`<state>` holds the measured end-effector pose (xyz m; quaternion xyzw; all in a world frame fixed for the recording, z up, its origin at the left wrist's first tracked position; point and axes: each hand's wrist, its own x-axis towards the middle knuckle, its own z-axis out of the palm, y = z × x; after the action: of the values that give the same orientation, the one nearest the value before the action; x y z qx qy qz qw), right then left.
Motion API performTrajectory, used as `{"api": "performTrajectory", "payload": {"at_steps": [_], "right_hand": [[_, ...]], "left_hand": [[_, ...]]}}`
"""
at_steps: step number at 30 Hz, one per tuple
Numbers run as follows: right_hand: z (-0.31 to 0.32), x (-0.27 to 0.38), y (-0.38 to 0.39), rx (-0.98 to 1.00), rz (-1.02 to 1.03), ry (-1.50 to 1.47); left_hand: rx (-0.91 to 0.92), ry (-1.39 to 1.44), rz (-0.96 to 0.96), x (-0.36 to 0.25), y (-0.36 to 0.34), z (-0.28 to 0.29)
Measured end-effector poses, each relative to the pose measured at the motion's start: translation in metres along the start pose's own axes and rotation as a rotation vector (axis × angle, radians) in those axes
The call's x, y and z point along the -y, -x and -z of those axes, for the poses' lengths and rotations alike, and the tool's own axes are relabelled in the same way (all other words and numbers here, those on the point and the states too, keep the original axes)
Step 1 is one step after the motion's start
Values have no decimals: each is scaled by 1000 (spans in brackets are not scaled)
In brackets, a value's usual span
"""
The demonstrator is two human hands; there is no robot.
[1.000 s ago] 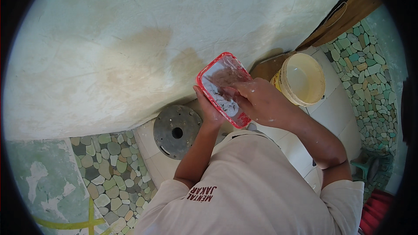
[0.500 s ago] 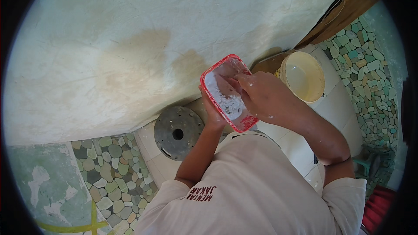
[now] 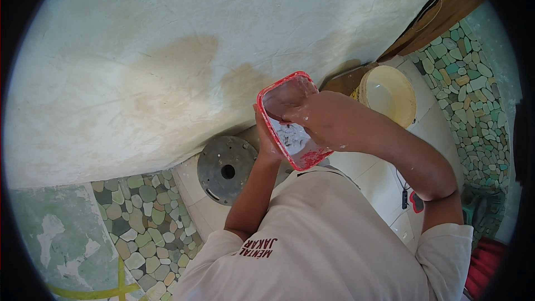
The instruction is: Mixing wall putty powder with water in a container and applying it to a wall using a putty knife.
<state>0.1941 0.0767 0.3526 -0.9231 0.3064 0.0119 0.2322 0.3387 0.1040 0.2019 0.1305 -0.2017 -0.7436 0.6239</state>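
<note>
A rectangular red-rimmed tub [image 3: 307, 159] is tilted in front of my body, with white paste [image 3: 290, 137] lying in its lower part. My left hand [image 3: 266, 137] is wrapped round the tub's left side and underside, and its fingers are partly hidden behind it. Reaching in over the right rim, my right hand [image 3: 326, 118] has its fingers curled inside the tub just above the paste. Its fingertips, and whatever they may grip, are hidden. White flecks of paste dot its knuckles and wrist.
Close ahead rises a pale plastered wall [image 3: 156, 78] with damp brownish patches. A cream bucket [image 3: 388, 97] stands on the tiles at right. Left of my forearm lies a round grey plate with a central hole [image 3: 214, 164]. Pebble-patterned flooring [image 3: 147, 217] flanks the tiles.
My right hand has shifted slightly left and deeper into the tub, its elbow swinging outward to the right. The tub stays nearly in place in my left hand.
</note>
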Motion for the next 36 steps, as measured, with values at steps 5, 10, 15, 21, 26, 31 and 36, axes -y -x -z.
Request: {"api": "performTrajectory", "payload": {"at_steps": [5, 10, 15, 21, 26, 31, 36], "right_hand": [[8, -3, 4, -68, -32, -179], [10, -1, 17, -191, -143, -350], [-5, 3, 12, -362, -279, -312], [-24, 2, 16, -420, -269, -485], [-36, 0, 18, -444, -335, -814], [-55, 10, 11, -656, -273, -1068], [-47, 9, 12, -676, -235, -1004]], "left_hand": [[7, 14, -37, 3, -3, -1], [-146, 139, -11, 3, -7, 25], [-83, 29, -125, 6, -3, 15], [-254, -309, -296, 8, 0, 1], [-321, -141, -310, 5, -2, 0], [-252, -407, -425, 5, -2, -15], [-239, -398, -393, 8, 0, -4]]}}
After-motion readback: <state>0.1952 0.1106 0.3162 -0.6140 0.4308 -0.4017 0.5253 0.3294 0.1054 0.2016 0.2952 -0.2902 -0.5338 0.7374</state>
